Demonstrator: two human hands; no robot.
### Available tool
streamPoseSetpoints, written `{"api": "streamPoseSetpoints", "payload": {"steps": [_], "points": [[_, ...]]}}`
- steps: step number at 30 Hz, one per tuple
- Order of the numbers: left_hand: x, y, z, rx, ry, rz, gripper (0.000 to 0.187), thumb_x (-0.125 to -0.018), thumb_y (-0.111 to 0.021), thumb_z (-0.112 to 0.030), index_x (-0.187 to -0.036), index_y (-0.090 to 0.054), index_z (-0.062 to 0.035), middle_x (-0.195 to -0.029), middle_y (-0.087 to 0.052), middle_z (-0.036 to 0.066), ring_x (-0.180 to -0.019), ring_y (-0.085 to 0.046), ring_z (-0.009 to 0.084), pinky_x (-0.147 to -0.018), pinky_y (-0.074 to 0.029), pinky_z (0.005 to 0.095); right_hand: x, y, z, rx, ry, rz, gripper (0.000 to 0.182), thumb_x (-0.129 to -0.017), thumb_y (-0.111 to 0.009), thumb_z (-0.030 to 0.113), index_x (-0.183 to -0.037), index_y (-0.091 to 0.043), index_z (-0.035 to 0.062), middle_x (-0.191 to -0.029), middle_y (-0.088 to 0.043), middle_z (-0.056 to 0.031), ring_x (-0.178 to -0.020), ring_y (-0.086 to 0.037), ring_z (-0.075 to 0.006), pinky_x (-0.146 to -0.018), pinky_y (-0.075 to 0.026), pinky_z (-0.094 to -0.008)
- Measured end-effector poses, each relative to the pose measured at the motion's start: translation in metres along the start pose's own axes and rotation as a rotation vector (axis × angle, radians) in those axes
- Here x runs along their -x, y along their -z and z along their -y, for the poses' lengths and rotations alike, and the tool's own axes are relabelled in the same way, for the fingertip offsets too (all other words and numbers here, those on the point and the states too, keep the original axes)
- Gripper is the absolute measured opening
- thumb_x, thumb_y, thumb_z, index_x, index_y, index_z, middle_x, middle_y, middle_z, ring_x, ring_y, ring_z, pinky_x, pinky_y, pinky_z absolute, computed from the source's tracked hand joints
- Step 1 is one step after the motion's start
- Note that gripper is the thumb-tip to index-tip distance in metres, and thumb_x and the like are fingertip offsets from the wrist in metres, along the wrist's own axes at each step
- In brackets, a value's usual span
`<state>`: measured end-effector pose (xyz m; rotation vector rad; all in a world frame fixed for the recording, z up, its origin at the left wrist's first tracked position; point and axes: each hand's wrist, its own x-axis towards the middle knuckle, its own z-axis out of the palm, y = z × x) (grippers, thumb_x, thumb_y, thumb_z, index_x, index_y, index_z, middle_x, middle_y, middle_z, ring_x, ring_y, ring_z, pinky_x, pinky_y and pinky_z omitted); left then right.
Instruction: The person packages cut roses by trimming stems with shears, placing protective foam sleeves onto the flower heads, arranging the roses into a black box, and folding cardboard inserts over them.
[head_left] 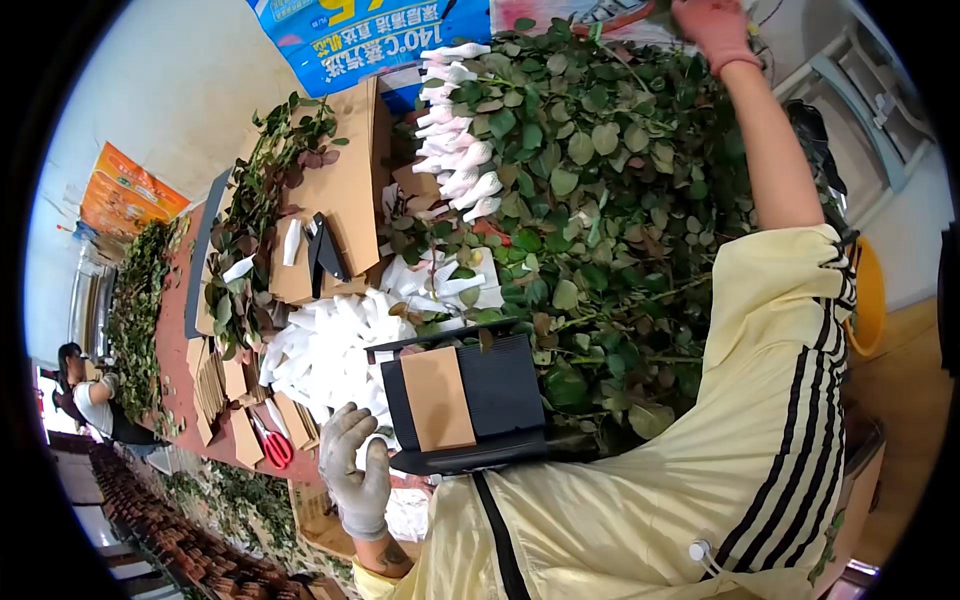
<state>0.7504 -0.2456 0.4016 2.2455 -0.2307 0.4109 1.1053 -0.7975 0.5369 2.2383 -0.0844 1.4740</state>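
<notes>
My left hand, in a pale grey glove, is open with the thumb apart and nothing visible in it. It hovers beside a black corrugated sheet that carries a brown cardboard strip. My right hand, in a pink glove, reaches to the far top right, above the leafy stems. The frame edge cuts off its fingers, so what they hold is hidden. Long leafy stems fill the table's right side, their flower heads wrapped in white sleeves. Loose white sleeves lie heaped left of the black sheet.
A black stapler rests on brown cardboard sheets. Red-handled scissors lie near the table's left edge. Another person stands at the far left. A yellow basin and a light-coloured frame are on the right.
</notes>
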Motion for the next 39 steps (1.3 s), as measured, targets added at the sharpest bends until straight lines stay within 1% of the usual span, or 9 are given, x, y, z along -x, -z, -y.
{"api": "streamPoseSetpoints", "payload": {"steps": [5,10,13,21,27,31,35,37,39], "points": [[0.001,0.013,-0.002,0.015,-0.056,-0.032,0.022,-0.073,-0.059,-0.006,-0.093,-0.063,0.0017,-0.100,-0.062,0.017,-0.105,-0.055,0.0346,-0.092,-0.042,0.0424,-0.081,0.127,0.007,-0.133,0.008,-0.383,0.049,-0.074,-0.057,0.016,-0.119,-0.048,-0.0019,-0.115,-0.055,-0.0197,-0.106,-0.054,-0.0328,-0.091,-0.043,-0.0413],[-0.013,0.018,-0.024,0.572,0.078,-0.099,0.073,-0.079,-0.068,-0.023,-0.137,-0.031,0.0022,-0.130,-0.046,0.021,-0.114,-0.051,0.0292,-0.099,-0.038,0.0389,-0.056,0.260,0.133,-0.366,0.406,0.343,0.054,-0.072,-0.057,0.016,-0.124,-0.043,0.0062,-0.122,-0.050,-0.0165,-0.105,-0.054,-0.0280,-0.092,-0.043,-0.0403],[-0.064,0.000,-0.013,1.048,0.002,0.083,0.111,-0.070,-0.079,-0.035,-0.147,-0.001,-0.0180,-0.148,-0.019,0.018,-0.127,-0.039,0.0361,-0.100,-0.038,0.0449,0.009,0.234,0.189,-0.789,0.571,-0.178,0.048,-0.066,-0.059,0.004,-0.113,-0.055,0.0133,-0.111,-0.053,-0.0131,-0.099,-0.053,-0.0297,-0.086,-0.044,-0.0395],[-0.113,0.007,-0.035,1.387,0.075,-0.294,0.043,-0.091,-0.056,-0.028,-0.125,-0.042,-0.0055,-0.106,-0.058,0.009,-0.090,-0.059,0.0197,-0.079,-0.049,0.0340,0.065,0.271,0.226,-0.898,0.616,0.281,0.051,-0.068,-0.066,0.016,-0.117,-0.055,0.0131,-0.121,-0.050,-0.0149,-0.112,-0.048,-0.0331,-0.100,-0.037,-0.0412],[-0.156,0.007,0.027,1.786,0.304,-0.324,0.010,-0.089,-0.058,-0.013,-0.097,-0.060,-0.0075,-0.095,-0.064,0.006,-0.086,-0.063,0.0199,-0.083,-0.054,0.0351,0.080,0.263,0.172,-0.942,0.452,-0.037,0.058,-0.063,-0.070,0.018,-0.117,-0.055,0.0095,-0.120,-0.052,-0.0151,-0.110,-0.051,-0.0337,-0.098,-0.040,-0.0429],[-0.176,-0.012,0.089,1.916,0.279,-0.323,0.012,-0.088,-0.058,-0.011,-0.097,-0.058,-0.0032,-0.099,-0.063,0.011,-0.090,-0.062,0.0262,-0.084,-0.055,0.0408,0.061,0.202,0.037,-0.858,-0.284,0.162,0.042,-0.078,-0.066,0.022,-0.113,-0.055,0.0004,-0.108,-0.061,-0.0128,-0.099,-0.058,-0.0229,-0.085,-0.047,-0.0329],[-0.177,-0.013,0.102,1.947,0.256,-0.275,0.013,-0.089,-0.058,-0.011,-0.098,-0.059,-0.0034,-0.100,-0.064,0.009,-0.091,-0.062,0.0235,-0.084,-0.055,0.0392,-0.002,0.222,-0.085,-0.890,-0.825,-0.740,0.032,-0.086,-0.057,0.009,-0.110,-0.053,-0.0120,-0.109,-0.060,-0.0160,-0.096,-0.059,-0.0232,-0.089,-0.046,-0.0340],[-0.173,-0.009,0.078,1.894,0.173,-0.315,0.016,-0.089,-0.058,-0.010,-0.104,-0.059,-0.0063,-0.100,-0.065,0.007,-0.096,-0.061,0.0218,-0.087,-0.052,0.0382,-0.017,0.254,-0.103,-1.820,-0.574,-0.905,0.030,-0.083,-0.061,0.008,-0.109,-0.057,-0.0066,-0.106,-0.060,-0.0114,-0.092,-0.061,-0.0260,-0.089,-0.046,-0.0354],[-0.173,-0.010,0.058,1.853,0.097,-0.314,0.024,-0.088,-0.059,-0.011,-0.113,-0.056,-0.0109,-0.111,-0.060,0.011,-0.106,-0.057,0.0305,-0.086,-0.052,0.0421,-0.026,0.284,-0.070,-1.384,-0.604,-0.972,0.035,-0.081,-0.062,0.008,-0.113,-0.056,-0.0045,-0.111,-0.059,-0.0132,-0.100,-0.058,-0.0300,-0.093,-0.044,-0.0430]]}}
